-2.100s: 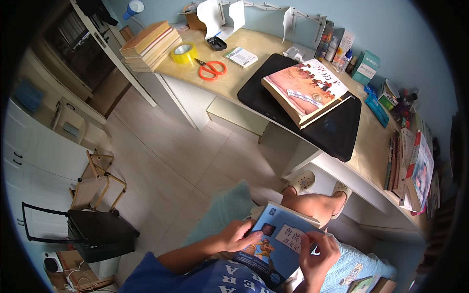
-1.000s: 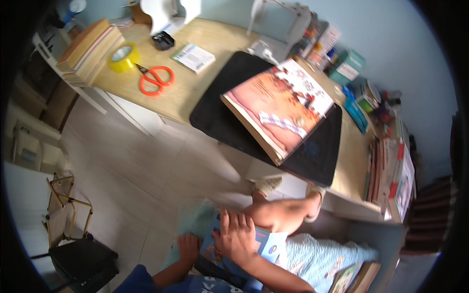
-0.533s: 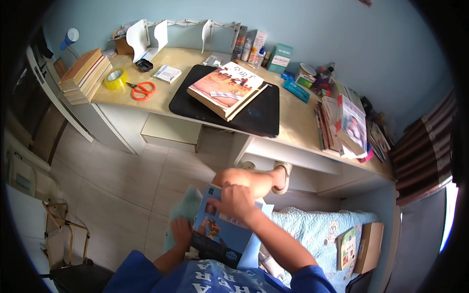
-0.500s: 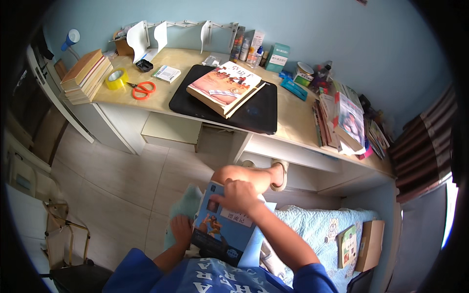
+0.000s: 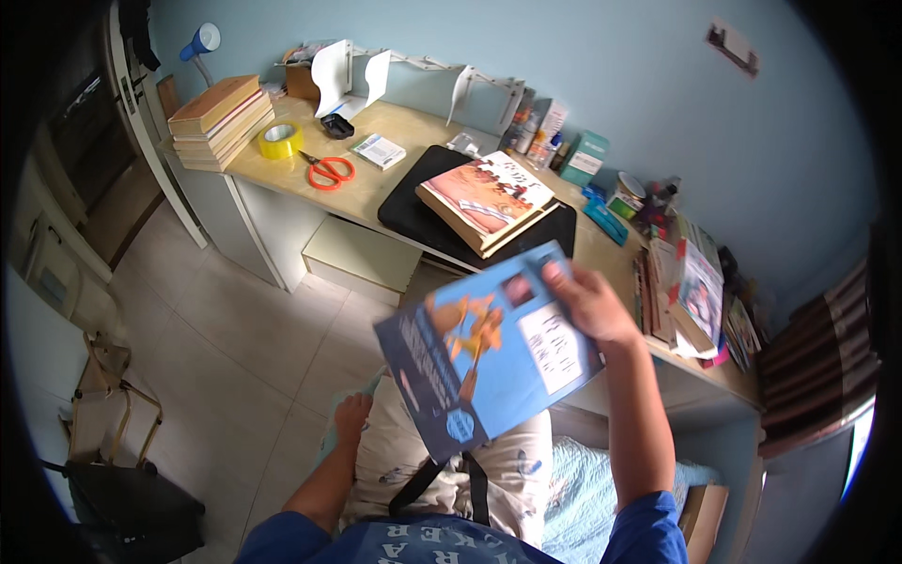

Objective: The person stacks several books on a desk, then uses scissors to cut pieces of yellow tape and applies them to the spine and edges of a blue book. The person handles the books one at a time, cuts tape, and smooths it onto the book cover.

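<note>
My right hand (image 5: 592,301) grips a blue paperback book (image 5: 498,352) by its upper right edge, thumb on the cover. The book hangs tilted above my lap, its illustrated cover facing up. My left hand (image 5: 353,415) lies with its fingers loosely out on a pale green cloth (image 5: 331,434) beside my thigh, holding nothing. Beyond the blue book, a few thick books (image 5: 490,199) lie stacked on a flat black panel (image 5: 406,209) on the desk.
The desk (image 5: 399,122) also bears a leaning book stack (image 5: 221,124), yellow tape (image 5: 281,140), orange-handled scissors (image 5: 329,173), white bookends (image 5: 331,83) and more books (image 5: 697,291) at right. A black chair (image 5: 132,508) stands at lower left, and a blue quilt (image 5: 587,498) at lower right.
My right hand has lifted the blue book off my lap, forward and to the right, turning it. My left hand stays on the cloth. The view has shifted, moving the desk rightward in the picture.
</note>
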{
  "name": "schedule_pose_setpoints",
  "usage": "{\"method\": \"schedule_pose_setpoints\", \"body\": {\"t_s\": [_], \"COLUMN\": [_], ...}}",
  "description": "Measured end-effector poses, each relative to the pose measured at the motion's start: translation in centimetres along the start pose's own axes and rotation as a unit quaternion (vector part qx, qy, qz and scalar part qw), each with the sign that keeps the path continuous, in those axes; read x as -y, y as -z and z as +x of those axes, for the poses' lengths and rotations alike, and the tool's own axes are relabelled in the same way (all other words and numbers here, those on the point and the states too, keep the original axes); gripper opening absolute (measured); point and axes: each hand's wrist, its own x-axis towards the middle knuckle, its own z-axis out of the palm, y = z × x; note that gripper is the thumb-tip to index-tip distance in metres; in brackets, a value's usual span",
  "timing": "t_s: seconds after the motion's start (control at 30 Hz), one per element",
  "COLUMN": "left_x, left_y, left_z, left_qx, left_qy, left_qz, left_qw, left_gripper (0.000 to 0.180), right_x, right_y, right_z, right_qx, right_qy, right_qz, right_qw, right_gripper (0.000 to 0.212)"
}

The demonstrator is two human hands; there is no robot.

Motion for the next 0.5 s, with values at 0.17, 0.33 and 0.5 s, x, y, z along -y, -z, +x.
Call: {"method": "schedule_pose_setpoints", "body": {"t_s": [0.17,0.33,0.5], "left_x": [0.7,0.3,-0.5], "left_y": [-2.6,-1.2,0.4], "left_z": [-1.8,-3.4,2.4], "left_qx": [0.087,0.337,0.458], "left_qy": [0.024,0.116,0.201], "left_qz": [-0.009,0.097,0.019], "left_qw": [0.996,0.929,0.865], "left_gripper": [0.025,0.029,0.019], "right_x": [-0.1,-5.6,-7.2], "right_y": [4.3,6.9,7.8], "right_z": [8.4,17.5,17.5], "right_qx": [-0.188,-0.3,-0.34], "right_qy": [-0.003,0.035,-0.073], "right_qz": [0.178,0.054,0.092], "right_qw": [0.966,0.952,0.933], "right_gripper": [0.047,0.041,0.041]}}
